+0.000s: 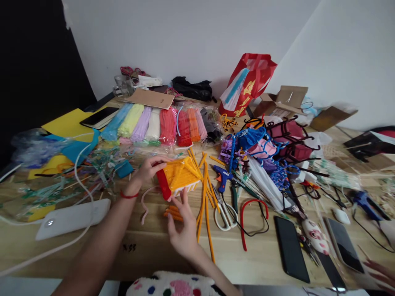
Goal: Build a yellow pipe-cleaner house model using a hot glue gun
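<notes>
A small house-like craft piece (182, 174) has a yellow-orange fuzzy roof, a red side and white strips below. My left hand (151, 169) grips its upper left edge, fingers closed on the red side. Below it, my right hand (182, 224) touches the lower edge with raised fingertips, its fingers apart. Short orange stems (173, 213) lie between the right hand's thumb and the piece. Long orange pipe cleaners (204, 205) are spread on the table just to the right. A pale pink stem (143, 205) curves at the left.
White-handled scissors (226, 217), a blue glue gun (222, 177) and a red stem (242, 222) lie right of the hands. Bundled coloured stems (168, 125) line the back. A white power bank (74, 218) and cable are left; a black phone (291, 248) is right. Another person's hand (381, 273) shows at far right.
</notes>
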### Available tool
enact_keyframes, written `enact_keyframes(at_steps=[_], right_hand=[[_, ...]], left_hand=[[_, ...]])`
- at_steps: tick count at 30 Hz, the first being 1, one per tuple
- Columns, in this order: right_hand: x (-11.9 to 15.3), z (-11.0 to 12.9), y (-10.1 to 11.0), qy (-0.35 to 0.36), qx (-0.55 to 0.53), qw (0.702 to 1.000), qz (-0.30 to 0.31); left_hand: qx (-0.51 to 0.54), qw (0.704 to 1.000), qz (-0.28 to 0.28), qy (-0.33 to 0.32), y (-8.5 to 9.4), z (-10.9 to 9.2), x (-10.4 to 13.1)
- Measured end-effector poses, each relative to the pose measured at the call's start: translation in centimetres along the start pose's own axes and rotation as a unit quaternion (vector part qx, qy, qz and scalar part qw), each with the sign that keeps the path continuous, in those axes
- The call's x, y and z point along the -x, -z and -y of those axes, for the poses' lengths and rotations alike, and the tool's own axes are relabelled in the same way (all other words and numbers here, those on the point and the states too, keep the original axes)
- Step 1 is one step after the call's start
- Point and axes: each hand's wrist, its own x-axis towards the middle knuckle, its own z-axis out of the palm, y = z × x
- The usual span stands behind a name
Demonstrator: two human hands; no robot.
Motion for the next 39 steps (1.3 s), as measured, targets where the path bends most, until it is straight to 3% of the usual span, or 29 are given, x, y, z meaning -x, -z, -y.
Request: enact_keyframes(at_steps=[6,9,11,13,15,17,21,25,28,30,33,39], right_hand=[[-0.2,-0.3,-0.5,0.028,-0.026,0.998,0.053],[-0.8,-0.7,0.1,0.014,-0.035,0.999,-0.002],[-1.7,-1.4,1.1,-0.018,-0.035,0.996,-0.086],[-2.9,-2.4,2.5,-0.045,-0.041,0.987,-0.149],[-4.3,-3.7,3.9,-0.059,-0.052,0.986,-0.148],[-5.5,-4.8,4.7,-0.073,-0.075,0.988,-0.115],[-6.6,-5.7,4.3,-0.099,-0.164,0.981,-0.028],[-5.4,-4.9,2.7,-0.083,-0.166,0.982,-0.033],[-3.6,-4.2,2.0,-0.061,-0.135,0.988,-0.052],[-2.3,-3.7,1.7,-0.049,-0.114,0.991,-0.059],[-0.5,-2.9,1.4,-0.046,-0.075,0.995,-0.045],[1.0,-1.0,-0.1,-0.03,-0.03,0.998,0.049]], left_hand=[[0.039,0.994,0.104,0.022,1.4,1.0,-3.1],[0.03,0.995,0.089,0.023,1.2,0.4,-3.2],[0.006,0.999,0.021,0.033,0.6,-0.1,-2.3],[-0.029,0.99,-0.131,0.047,-0.5,-0.6,-0.6],[-0.053,0.952,-0.288,0.085,-1.9,-1.1,1.9],[-0.055,0.93,-0.341,0.126,-3.7,-1.8,4.7],[-0.048,0.94,-0.294,0.163,-7.0,-3.9,8.7],[-0.056,0.933,-0.309,0.176,-8.3,-4.4,9.0],[-0.043,0.931,-0.326,0.157,-8.0,-3.1,7.3],[-0.013,0.942,-0.307,0.136,-7.4,-1.8,5.5],[0.036,0.965,-0.236,0.108,-6.1,-0.2,2.3],[0.051,0.987,-0.129,0.084,-4.8,1.2,-3.4]])
